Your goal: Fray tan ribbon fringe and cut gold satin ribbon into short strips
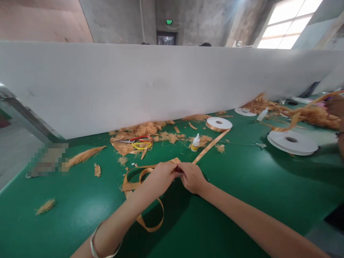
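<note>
My left hand (164,175) and my right hand (192,177) meet at the middle of the green table, fingertips pinched together. Both are closed on an orange ribbon (212,145). From my right hand the ribbon runs up to a white spool (219,123). Its other part lies in loose loops beside and below my left hand and forearm. The exact spot between the fingertips is hidden. Just beyond my hands stands a small white glue bottle (195,143) with a yellow label. Scissors (138,141) with red and yellow handles lie to the left on orange scraps.
Orange fibres (146,129) line the foot of a white partition (134,86). A fibre bundle (86,156) lies left on the green table (242,200). At the right are a larger spool (292,142), another bottle (262,114), and another person's hand (335,106) near ribbon.
</note>
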`<move>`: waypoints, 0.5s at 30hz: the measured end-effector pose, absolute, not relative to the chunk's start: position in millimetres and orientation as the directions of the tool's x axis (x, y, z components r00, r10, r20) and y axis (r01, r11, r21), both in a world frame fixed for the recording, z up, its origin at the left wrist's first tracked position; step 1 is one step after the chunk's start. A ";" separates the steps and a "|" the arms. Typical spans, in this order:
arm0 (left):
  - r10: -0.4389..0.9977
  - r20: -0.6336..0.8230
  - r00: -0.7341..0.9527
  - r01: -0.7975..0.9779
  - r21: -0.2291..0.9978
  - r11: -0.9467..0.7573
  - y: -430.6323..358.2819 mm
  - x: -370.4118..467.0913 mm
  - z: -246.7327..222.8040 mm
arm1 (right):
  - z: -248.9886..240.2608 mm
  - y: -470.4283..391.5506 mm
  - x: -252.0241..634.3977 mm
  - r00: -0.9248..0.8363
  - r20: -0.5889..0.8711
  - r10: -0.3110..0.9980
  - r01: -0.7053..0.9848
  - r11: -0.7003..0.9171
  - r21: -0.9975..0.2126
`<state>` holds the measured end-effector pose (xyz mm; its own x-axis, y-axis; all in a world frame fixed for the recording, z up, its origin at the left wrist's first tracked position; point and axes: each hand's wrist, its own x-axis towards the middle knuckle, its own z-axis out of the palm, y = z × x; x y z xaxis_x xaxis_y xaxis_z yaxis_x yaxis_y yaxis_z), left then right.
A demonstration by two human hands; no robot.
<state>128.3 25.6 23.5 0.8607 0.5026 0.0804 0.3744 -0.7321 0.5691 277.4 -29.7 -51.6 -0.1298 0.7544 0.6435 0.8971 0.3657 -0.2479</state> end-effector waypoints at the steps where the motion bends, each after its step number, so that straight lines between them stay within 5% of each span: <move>1: 0.503 0.085 0.860 0.375 0.564 -0.736 26.2 127.8 22.7 | -50.7 -30.3 277.1 -0.122 0.640 0.759 0.892 0.367 -0.265; 9: 0.501 -0.014 0.865 0.423 0.558 -0.714 26.6 125.8 16.4 | -44.8 -30.2 278.8 -0.123 0.607 0.785 0.828 0.418 -0.374; 15: 0.439 -0.025 0.898 0.359 0.619 -0.699 33.6 123.6 6.9 | -46.1 -33.6 287.0 -0.198 0.595 0.779 0.816 0.468 -0.340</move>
<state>123.6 33.6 6.9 0.8983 0.4386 -0.0254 0.3587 -0.6988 0.6189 287.0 -33.6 -46.1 -0.1985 0.7787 0.5952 0.8159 0.4677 -0.3398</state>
